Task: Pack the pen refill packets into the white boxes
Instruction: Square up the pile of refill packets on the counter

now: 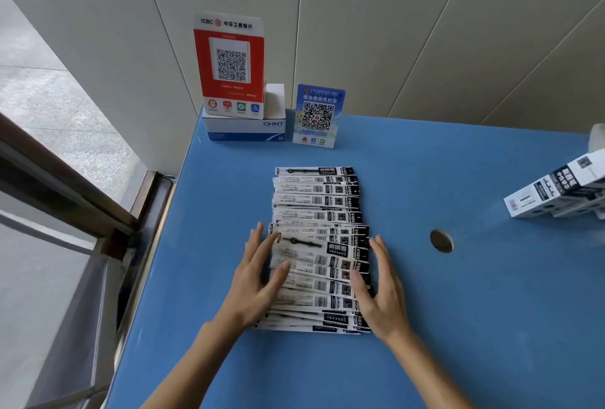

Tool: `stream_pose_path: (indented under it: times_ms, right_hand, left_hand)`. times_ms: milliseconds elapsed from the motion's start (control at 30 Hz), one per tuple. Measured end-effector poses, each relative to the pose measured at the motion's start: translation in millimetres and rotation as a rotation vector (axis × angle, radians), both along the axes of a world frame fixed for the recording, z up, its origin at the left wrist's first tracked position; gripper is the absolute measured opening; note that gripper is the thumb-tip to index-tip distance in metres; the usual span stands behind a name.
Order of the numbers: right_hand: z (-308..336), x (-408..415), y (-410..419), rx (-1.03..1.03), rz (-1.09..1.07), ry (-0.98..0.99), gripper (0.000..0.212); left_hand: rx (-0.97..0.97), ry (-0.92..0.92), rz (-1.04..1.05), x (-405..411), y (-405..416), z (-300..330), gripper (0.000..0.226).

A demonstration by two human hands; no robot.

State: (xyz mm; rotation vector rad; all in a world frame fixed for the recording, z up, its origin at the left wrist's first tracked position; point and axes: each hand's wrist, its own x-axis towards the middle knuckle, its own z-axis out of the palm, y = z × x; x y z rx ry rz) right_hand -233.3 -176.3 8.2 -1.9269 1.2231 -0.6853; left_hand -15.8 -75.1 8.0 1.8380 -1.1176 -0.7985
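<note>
The refill packets (319, 238) are lying fanned in an overlapping row in the middle of the blue desk (458, 326), each long axis running left to right, black ends to the right, the row stretching away from the person. The left hand (253, 281) and right hand (381, 290) are flanking the packets' near half, fingers straight and touching the ends, gripping nothing. White boxes (559, 189) are sitting well right of the packets. Beyond the packets, QR signs (319, 115) are standing against a panelled wall (393, 31).

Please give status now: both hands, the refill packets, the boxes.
Left hand and right hand open, flanking the fanned row of pen refill packets. White boxes at far right edge, none filled yet. Nothing in the way.
</note>
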Motion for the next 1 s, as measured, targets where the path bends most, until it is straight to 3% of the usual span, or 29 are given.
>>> stream_pose_path:
  times_ms: [167, 633, 833, 1000]
  right_hand:
    - [-7, -8, 42, -0.063, 0.001, -0.043, 0.073]
    - [-5, 3, 59, -0.059, -0.147, -0.006, 0.082]
    - [3, -33, 65, -0.102, -0.194, 0.037, 0.075]
    - [12, -54, 72, -0.146, -0.147, 0.11, 0.072]
  left_hand:
    - [-0.066, -0.059, -0.026, -22, 38, -5, 0.065]
    - [-0.077, -0.108, -0.071, -50, 33, -9, 0.075]
    - [-0.244, -0.609, -0.255, -47, 39, -3, 0.066]
    - [-0.264, -0.829, -0.398, -70, 39, 2, 0.053]
